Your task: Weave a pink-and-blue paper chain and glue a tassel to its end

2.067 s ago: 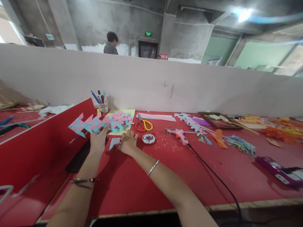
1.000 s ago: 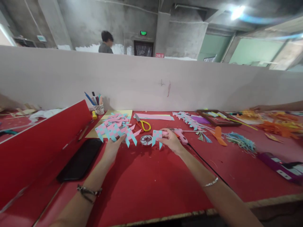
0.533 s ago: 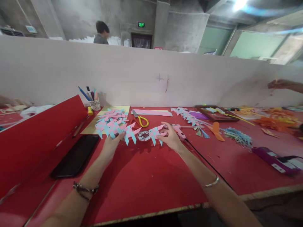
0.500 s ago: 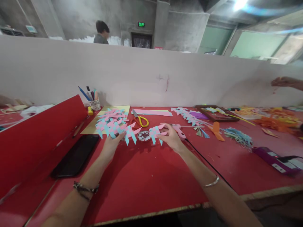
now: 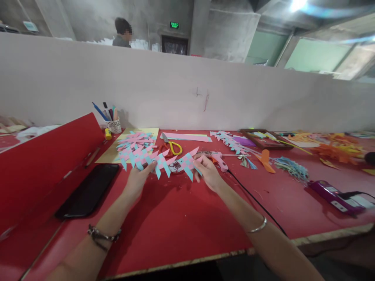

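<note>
My left hand (image 5: 138, 180) is closed on a string of pink and light-blue woven paper fish (image 5: 162, 162), pinching it near its right end. Between finger and thumb, my right hand (image 5: 210, 173) grips the tail of a single woven paper fish (image 5: 186, 160) of the same colours. Its head points left towards the string, with a small gap between them. Behind that gap a small round dish with dark thread (image 5: 176, 166) is partly covered. More woven paper pieces (image 5: 136, 139) lie heaped behind my left hand. Scissors with yellow and orange handles (image 5: 175, 148) rest beyond the fish.
A pink glue gun (image 5: 219, 160) with a black cord lies just beyond my right hand. At left are a black phone (image 5: 88, 191), a red upright panel (image 5: 52, 164) and a pen cup (image 5: 114, 125). Another fish string (image 5: 230, 142) and a purple power strip (image 5: 335, 197) are at right.
The single fish in my right hand has moved left, closer to the string, and tilted. My left hand stays on the string. Another person's hand at far right has left the view.
</note>
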A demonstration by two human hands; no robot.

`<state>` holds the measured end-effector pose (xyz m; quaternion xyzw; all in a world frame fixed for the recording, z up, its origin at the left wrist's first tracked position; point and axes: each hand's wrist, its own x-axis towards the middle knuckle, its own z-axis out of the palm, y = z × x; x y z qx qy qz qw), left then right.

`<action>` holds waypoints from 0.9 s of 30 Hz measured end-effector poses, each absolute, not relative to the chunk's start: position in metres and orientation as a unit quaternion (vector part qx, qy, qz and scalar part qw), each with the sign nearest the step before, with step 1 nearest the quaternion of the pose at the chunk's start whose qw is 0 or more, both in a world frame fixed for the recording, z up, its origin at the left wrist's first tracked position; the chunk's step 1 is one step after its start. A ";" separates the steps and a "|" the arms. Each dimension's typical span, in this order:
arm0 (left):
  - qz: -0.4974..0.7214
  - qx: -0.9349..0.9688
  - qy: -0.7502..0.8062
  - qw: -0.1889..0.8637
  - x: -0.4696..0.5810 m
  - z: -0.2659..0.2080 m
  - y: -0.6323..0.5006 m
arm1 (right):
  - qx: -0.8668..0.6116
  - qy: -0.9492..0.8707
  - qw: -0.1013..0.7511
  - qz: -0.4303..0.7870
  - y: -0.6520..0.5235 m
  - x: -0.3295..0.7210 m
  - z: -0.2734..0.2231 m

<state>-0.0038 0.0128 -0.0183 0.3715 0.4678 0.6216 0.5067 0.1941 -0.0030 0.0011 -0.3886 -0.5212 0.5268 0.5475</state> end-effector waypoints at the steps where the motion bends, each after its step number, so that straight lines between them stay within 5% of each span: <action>1: 0.622 0.373 0.469 0.504 -0.003 -0.019 0.012 | -0.388 -0.535 0.540 0.521 -0.004 0.194 0.001; 27: 0.605 0.420 0.472 0.484 0.007 -0.010 0.003 | -0.392 -0.549 0.521 0.523 -0.008 0.185 -0.007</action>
